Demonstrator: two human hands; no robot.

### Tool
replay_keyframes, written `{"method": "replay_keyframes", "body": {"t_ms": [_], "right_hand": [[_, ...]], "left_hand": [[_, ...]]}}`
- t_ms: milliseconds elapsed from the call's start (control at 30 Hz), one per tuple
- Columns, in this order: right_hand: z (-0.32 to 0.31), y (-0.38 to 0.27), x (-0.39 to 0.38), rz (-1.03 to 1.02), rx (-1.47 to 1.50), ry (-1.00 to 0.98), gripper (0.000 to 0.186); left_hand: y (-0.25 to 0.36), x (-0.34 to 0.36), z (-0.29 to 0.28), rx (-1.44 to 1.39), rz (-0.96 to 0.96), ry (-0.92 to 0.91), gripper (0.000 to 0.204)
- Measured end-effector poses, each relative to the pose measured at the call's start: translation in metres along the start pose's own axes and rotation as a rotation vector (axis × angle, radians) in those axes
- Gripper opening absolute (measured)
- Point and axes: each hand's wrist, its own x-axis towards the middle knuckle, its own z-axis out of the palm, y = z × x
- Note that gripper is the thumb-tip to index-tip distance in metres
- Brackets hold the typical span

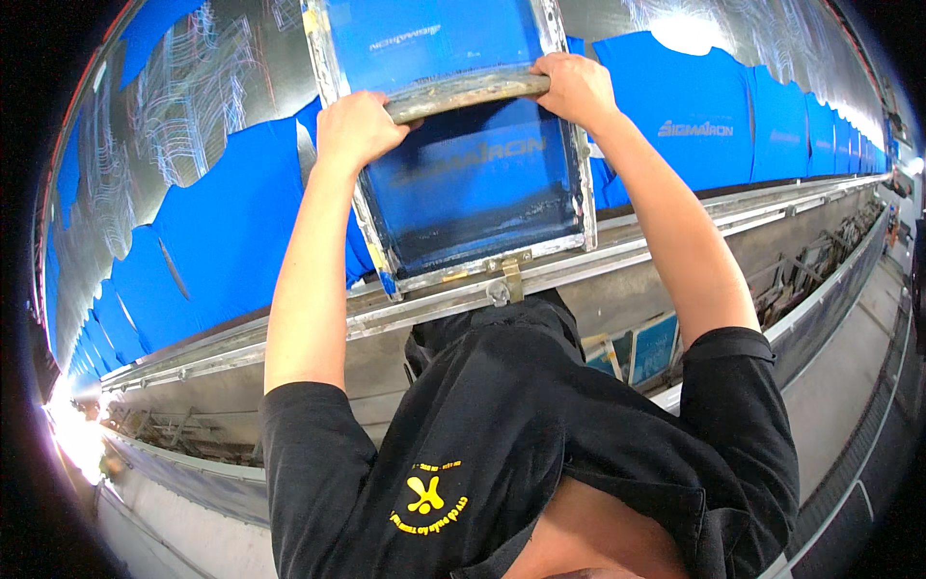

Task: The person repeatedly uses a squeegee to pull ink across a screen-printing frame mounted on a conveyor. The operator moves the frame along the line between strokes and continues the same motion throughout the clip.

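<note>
A wooden-handled squeegee (468,94) spans the inside of a screen printing frame (585,198). My left hand (359,132) is closed round its left end, and my right hand (579,89) grips the right end. Both arms reach out straight ahead. Dark ink lies on the mesh on the near side of the squeegee, thickest toward the near end; the far part of the mesh looks lighter blue. Whether the blade presses on the mesh is hidden under the handle. The frame lies over blue fabric (675,106), and a metal clip (511,278) sits at its near edge against the table rail.
More blue fabric pieces (217,232) lie in a row along the long table, left and right. Beyond them the grey tabletop (193,106) is streaked with ink marks. A metal rail (637,253) runs along the near edge. Below it, other frames (651,349) stand on a shelf.
</note>
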Motion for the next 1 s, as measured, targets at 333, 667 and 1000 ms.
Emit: {"method": "replay_keyframes", "body": {"t_ms": [333,667,1000], "right_hand": [[0.023,-0.017,-0.081,-0.04,0.087,0.078,0.023],[0.025,-0.039,-0.229,-0.143,0.252,0.088,0.046],[0.077,0.095,-0.07,0.498,0.968,0.317,0.047]], "left_hand": [[0.012,-0.07,0.047,-0.008,0.002,0.024,0.048],[0.046,-0.205,0.105,-0.058,-0.031,0.029,0.06],[0.114,-0.187,0.12,-0.151,0.206,0.053,0.058]]}}
